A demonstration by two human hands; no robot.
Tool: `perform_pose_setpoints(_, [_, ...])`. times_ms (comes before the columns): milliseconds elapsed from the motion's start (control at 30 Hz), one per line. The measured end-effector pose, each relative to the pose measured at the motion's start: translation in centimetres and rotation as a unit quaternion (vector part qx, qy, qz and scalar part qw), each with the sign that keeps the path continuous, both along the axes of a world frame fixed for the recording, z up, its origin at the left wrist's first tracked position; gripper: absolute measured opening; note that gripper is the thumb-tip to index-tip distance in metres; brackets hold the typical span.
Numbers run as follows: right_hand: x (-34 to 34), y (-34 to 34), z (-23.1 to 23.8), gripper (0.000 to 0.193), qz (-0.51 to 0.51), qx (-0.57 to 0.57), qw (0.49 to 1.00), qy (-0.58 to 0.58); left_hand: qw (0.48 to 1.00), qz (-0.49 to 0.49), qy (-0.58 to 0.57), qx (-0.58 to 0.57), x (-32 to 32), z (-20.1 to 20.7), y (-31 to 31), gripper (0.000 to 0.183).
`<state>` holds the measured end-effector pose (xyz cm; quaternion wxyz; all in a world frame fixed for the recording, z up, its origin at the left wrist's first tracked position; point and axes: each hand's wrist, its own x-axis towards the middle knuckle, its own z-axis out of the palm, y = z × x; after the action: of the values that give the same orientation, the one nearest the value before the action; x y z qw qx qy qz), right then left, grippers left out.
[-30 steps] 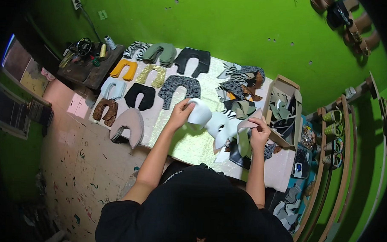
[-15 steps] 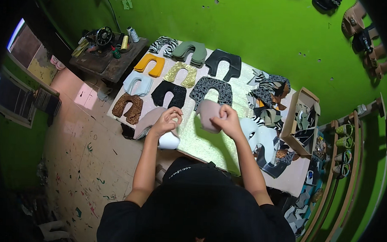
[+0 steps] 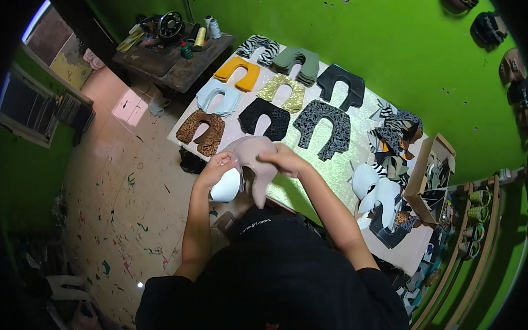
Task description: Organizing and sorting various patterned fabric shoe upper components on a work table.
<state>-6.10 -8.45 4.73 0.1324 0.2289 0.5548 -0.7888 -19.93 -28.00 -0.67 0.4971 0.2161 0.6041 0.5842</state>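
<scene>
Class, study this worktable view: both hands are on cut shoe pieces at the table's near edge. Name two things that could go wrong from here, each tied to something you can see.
1. The white piece under the left hand overhangs the table edge; it might slip to the floor.
2. The right hand lifts the beige piece close to the brown patterned piece and black piece; a careless sweep could disturb those neat stacks.
</scene>
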Motion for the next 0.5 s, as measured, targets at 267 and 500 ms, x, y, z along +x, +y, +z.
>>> perform_pose_setpoints(267, [-2.0, -2.4, -5.4, 0.043, 0.028, 0.092, 0.995, 0.020, 0.988, -0.003, 0.136, -0.078, -3.6, -0.7, -1.2, 0.013])
perform_pose_setpoints(500, [-2.5, -2.5, -11.8, 0.030, -0.137, 0.379, 0.915, 0.013, 0.951, -0.046, 0.254, -0.168, -6.4, -2.8, -1.5, 0.020])
